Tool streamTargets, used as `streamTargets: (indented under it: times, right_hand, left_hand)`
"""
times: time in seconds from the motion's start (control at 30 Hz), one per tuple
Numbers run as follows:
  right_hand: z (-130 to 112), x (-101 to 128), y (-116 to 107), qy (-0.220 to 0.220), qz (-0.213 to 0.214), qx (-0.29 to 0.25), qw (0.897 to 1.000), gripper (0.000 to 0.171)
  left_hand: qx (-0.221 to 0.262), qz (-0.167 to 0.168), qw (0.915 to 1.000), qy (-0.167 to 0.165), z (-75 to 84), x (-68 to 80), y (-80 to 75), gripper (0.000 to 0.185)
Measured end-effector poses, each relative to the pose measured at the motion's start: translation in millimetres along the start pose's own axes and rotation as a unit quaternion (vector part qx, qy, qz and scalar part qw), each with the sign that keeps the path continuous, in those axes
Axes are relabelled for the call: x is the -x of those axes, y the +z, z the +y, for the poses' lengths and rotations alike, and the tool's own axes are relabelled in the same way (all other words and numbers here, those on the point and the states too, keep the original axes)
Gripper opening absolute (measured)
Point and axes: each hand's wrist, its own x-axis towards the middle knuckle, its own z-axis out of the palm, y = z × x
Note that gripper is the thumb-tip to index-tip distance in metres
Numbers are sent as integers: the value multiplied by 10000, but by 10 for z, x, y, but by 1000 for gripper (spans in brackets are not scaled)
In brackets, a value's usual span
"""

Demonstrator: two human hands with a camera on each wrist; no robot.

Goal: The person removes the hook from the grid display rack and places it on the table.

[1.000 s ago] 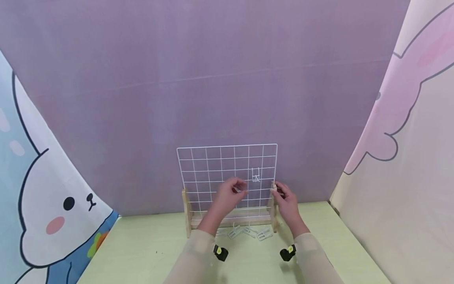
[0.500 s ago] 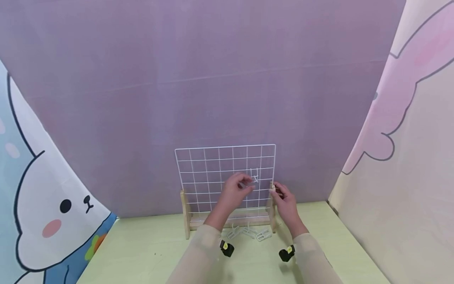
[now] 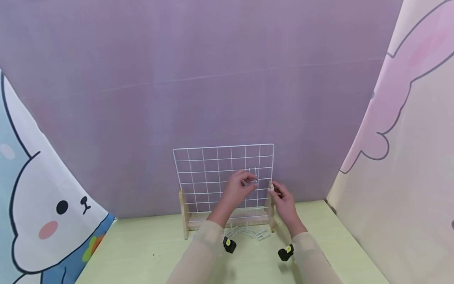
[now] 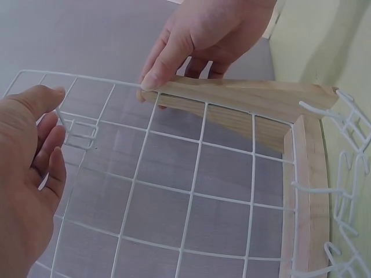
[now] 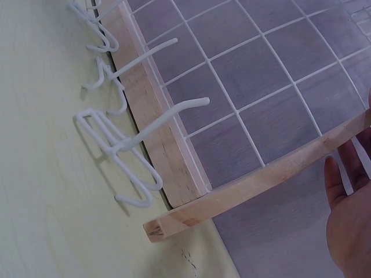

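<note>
A white wire grid panel [image 3: 213,173] stands upright in a wooden stand [image 3: 227,221] on the pale green table [image 3: 142,252]. My left hand [image 3: 248,181] is raised to the grid's right part. There its thumb and fingers pinch a small white wire hook [image 4: 78,132] that hangs on the grid wires. My right hand [image 3: 274,191] grips the top of the stand's right wooden post [image 4: 243,98], thumb in front and fingers behind. In the right wrist view only the palm of that hand [image 5: 348,226] shows beside the post [image 5: 261,182].
Several loose white wire hooks [image 3: 248,232] lie on the table just in front of the stand, seen close at the hooks [image 5: 113,145]. A purple backdrop [image 3: 213,79] rises behind the grid. Cartoon-print sheets flank both sides.
My left hand has risen up and to the right along the grid to the hanging hook. My right hand has stayed on the post.
</note>
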Motion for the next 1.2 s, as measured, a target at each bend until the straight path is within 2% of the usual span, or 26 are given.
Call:
streamTargets:
  times: [0.33,0.63,0.73,0.97,1.2]
  right_hand:
    - [-12,-4,4,-103,13,-21,9999,36]
    - [2,-24,5,-111,32,-39,9999,36]
    - [6,-23,6,-126,32,-58,9999,36]
    - [6,1,-1,-58,-26,-89,9999,37]
    - [1,-2,-21,70,-92,-75,9999,39]
  left_hand:
    - [-88,85,9999,5,-4,-32,27,7]
    - [-319,405,9987,-13,3,-41,48,5]
    - [-459,545,9974,120,12,-42,42,5]
    - [-656,980,9908,670,38,-51,11,1]
    - [-490,1128,9894,773,59,-61,-16,8]
